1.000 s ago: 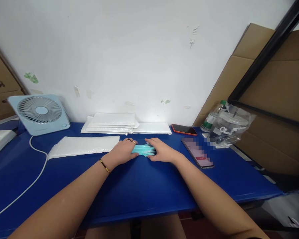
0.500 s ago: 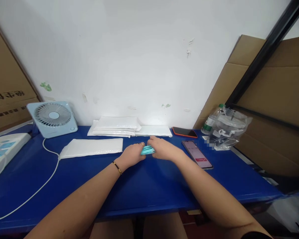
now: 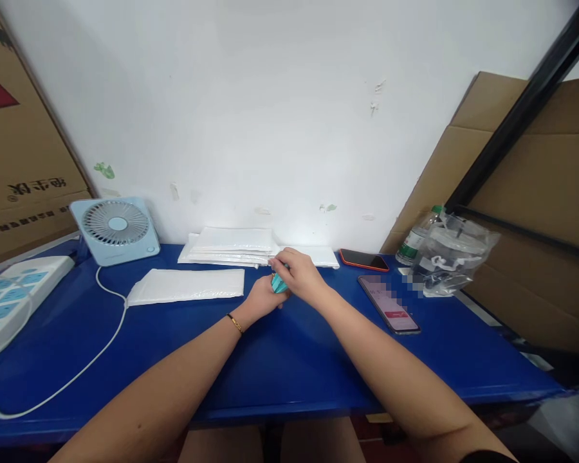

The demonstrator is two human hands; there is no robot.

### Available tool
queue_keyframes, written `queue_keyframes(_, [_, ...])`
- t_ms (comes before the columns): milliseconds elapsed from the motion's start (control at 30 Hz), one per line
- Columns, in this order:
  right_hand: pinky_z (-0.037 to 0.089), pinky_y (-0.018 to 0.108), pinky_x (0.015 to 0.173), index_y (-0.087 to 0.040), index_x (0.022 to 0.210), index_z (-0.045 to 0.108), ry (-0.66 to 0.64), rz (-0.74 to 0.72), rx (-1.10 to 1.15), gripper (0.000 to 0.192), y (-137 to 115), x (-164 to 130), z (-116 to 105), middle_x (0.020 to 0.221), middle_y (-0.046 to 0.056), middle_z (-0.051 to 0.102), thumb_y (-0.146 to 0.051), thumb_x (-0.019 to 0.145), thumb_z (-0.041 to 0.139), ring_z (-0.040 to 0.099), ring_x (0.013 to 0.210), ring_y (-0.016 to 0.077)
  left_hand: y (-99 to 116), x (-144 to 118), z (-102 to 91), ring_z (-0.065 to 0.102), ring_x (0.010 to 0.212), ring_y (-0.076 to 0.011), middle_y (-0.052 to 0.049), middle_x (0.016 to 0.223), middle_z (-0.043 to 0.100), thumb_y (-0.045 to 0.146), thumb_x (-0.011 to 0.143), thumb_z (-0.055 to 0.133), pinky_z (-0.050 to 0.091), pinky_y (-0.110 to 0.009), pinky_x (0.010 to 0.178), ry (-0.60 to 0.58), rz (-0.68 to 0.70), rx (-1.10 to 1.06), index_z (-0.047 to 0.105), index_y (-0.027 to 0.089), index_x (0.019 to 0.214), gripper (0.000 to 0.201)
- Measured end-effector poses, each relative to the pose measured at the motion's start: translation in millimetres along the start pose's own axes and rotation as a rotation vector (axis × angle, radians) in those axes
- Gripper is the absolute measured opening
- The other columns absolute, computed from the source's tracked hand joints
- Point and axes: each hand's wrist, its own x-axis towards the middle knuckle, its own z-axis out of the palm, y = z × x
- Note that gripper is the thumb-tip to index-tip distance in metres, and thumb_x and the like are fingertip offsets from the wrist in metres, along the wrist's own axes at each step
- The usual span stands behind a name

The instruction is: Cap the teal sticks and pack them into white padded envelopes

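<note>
A small folded teal piece sits between my two hands above the middle of the blue table. My left hand, with rings and a gold bracelet at the wrist, grips it from the left and below. My right hand closes over it from the right and above, hiding most of it. A flat white padded envelope lies just left of my hands. A stack of white envelopes rests behind them against the wall.
A pale blue desk fan with a white cable stands at the back left, beside a power strip. Two phones, a water bottle and a clear plastic bag lie on the right. Cardboard boxes flank both sides.
The teal piece was pressed flat on the table between both hands; it has been folded smaller and lifted, with my right hand now wrapped over it. The view shifted slightly right.
</note>
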Motion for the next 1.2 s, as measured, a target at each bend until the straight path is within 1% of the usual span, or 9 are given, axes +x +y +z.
queue_keyframes(200, [0.021, 0.047, 0.102, -0.015, 0.106, 0.057, -0.225, -0.142, -0.458, 0.043, -4, -21, -14, 0.109, 0.012, 0.058, -0.036, 0.069, 0.066, 0.042, 0.115, 0.0298, 10, -3, -7.4, 0.064, 0.075, -0.0245, -0.009, 0.077, 0.067, 0.028, 0.069, 0.058, 0.047, -0.03, 0.065, -0.079, -0.043, 0.498, 0.062, 0.016, 0.078, 0.016])
queue_keyframes(367, [0.042, 0.04, 0.08, -0.016, 0.09, 0.06, -0.434, 0.153, -0.586, 0.018, 1, -34, 22, 0.085, 0.01, 0.066, -0.015, 0.074, 0.052, 0.062, 0.081, 0.0241, 22, -14, -6.7, 0.065, 0.073, -0.0269, -0.011, 0.078, 0.067, 0.02, 0.07, 0.052, 0.048, -0.034, 0.063, -0.109, -0.074, 0.799, 0.063, 0.018, 0.082, 0.016])
queue_keyframes(600, [0.045, 0.034, 0.066, -0.018, 0.095, 0.059, -0.435, 0.293, -0.558, 0.019, 5, -40, 30, 0.089, 0.012, 0.068, -0.027, 0.082, 0.046, 0.065, 0.079, 0.0254, 39, -17, -16.1, 0.063, 0.081, -0.0272, -0.011, 0.081, 0.067, 0.016, 0.076, 0.045, 0.046, -0.039, 0.072, -0.081, -0.029, 0.908, 0.061, 0.018, 0.09, 0.021])
queue_keyframes(700, [0.045, 0.034, 0.067, -0.017, 0.093, 0.059, -0.456, 0.333, -0.578, 0.019, 13, -43, 21, 0.089, 0.013, 0.067, -0.026, 0.083, 0.045, 0.065, 0.081, 0.0261, 30, -22, -39.9, 0.053, 0.108, -0.0295, -0.012, 0.108, 0.063, 0.015, 0.071, 0.053, 0.04, -0.042, 0.087, 0.034, 0.026, 0.965, 0.054, 0.022, 0.115, 0.044])
queue_keyframes(767, [0.045, 0.034, 0.067, -0.017, 0.092, 0.059, -0.454, 0.357, -0.583, 0.018, 20, -44, 16, 0.088, 0.012, 0.067, -0.026, 0.082, 0.047, 0.065, 0.081, 0.0265, 13, -27, -61.6, 0.037, 0.124, -0.0379, -0.016, 0.133, 0.047, 0.018, 0.061, 0.064, 0.035, -0.05, 0.093, 0.074, -0.103, 1.036, 0.046, 0.023, 0.127, 0.069])
queue_keyframes(833, [0.045, 0.034, 0.067, -0.017, 0.093, 0.059, -0.45, 0.385, -0.585, 0.019, 26, -45, 11, 0.089, 0.012, 0.067, -0.027, 0.082, 0.048, 0.064, 0.082, 0.0263, -5, -30, -81.5, 0.044, 0.118, -0.0392, -0.019, 0.133, 0.045, 0.02, 0.066, 0.059, 0.041, -0.049, 0.085, 0.015, -0.268, 1.015, 0.045, 0.021, 0.13, 0.065])
queue_keyframes(933, [0.044, 0.033, 0.069, -0.018, 0.096, 0.058, -0.428, 0.425, -0.583, 0.021, 31, -45, 4, 0.092, 0.012, 0.066, -0.031, 0.083, 0.047, 0.064, 0.084, 0.0259, -20, -40, -97.9, 0.06, 0.095, -0.0299, -0.017, 0.109, 0.063, 0.012, 0.077, 0.042, 0.046, -0.041, 0.078, -0.09, -0.26, 0.952, 0.054, 0.019, 0.122, 0.047])
queue_keyframes(1033, [0.044, 0.034, 0.07, -0.02, 0.097, 0.058, -0.401, 0.459, -0.555, 0.023, 35, -46, -4, 0.093, 0.011, 0.066, -0.035, 0.085, 0.045, 0.063, 0.085, 0.026, -8, -63, -96.3, 0.061, 0.095, -0.0246, -0.011, 0.1, 0.067, 0.008, 0.078, 0.038, 0.045, -0.038, 0.085, -0.11, -0.124, 0.856, 0.062, 0.021, 0.11, 0.042])
queue_keyframes(1200, [0.043, 0.034, 0.072, -0.021, 0.099, 0.059, -0.366, 0.515, -0.524, 0.032, 48, -52, -20, 0.095, 0.011, 0.066, -0.045, 0.086, 0.041, 0.062, 0.086, 0.0263, 31, -118, -79.0, 0.048, 0.119, -0.0147, 0.001, 0.113, 0.064, 0.014, 0.084, 0.038, 0.032, -0.032, 0.105, -0.403, 0.208, 0.328, 0.067, 0.03, 0.093, 0.035])
